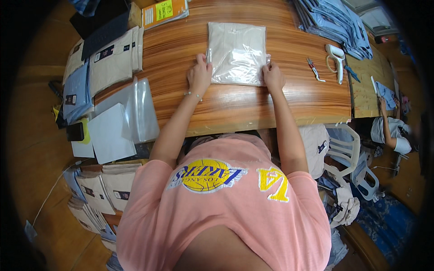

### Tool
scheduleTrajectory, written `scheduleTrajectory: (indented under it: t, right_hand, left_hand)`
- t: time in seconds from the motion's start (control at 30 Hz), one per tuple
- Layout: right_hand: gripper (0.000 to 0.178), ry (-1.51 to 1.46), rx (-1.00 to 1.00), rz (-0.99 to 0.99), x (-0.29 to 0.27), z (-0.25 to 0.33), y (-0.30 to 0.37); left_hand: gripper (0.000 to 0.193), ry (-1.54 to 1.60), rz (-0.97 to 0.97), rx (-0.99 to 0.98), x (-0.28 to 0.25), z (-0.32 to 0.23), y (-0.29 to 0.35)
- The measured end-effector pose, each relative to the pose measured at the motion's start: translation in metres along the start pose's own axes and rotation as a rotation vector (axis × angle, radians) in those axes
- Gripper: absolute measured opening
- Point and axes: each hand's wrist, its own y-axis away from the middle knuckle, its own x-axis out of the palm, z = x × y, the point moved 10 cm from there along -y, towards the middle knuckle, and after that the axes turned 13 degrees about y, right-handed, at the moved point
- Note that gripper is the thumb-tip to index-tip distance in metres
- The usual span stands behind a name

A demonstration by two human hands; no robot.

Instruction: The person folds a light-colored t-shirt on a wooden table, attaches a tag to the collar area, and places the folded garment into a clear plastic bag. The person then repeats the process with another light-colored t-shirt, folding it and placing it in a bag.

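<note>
A folded beige garment in a clear plastic bag (237,54) lies flat on the wooden table (176,40) in front of me. Light glares off the plastic. My left hand (200,73) is closed at the bag's left edge, its fingers curled against the plastic. At the lower right edge, my right hand (274,77) pinches a bit of the loose film between thumb and fingers. The undersides of the fingertips are hidden on both hands.
Bagged beige garments (113,61) and clear bags (147,108) lie at left, with white sheets (110,133). On the right are a lint roller (335,58), small red-handled snips (313,67) and stacked blue garments (334,27). Another person (389,131) works at far right.
</note>
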Motion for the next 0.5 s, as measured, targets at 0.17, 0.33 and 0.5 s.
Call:
scheduleTrajectory:
  t: [0.17,0.33,0.5]
  right_hand:
    - [0.022,0.087,-0.015,-0.109,-0.010,0.008,0.010]
    - [0.025,0.167,-0.186,-0.276,-0.012,0.026,0.021]
    - [0.029,0.193,-0.203,-0.244,-0.008,0.021,0.021]
  left_hand:
    - [0.038,-0.053,0.134,0.063,0.004,-0.021,0.000]
    - [0.037,-0.001,0.064,0.223,0.005,-0.014,-0.002]
    - [0.042,-0.288,0.085,0.106,0.008,-0.012,0.004]
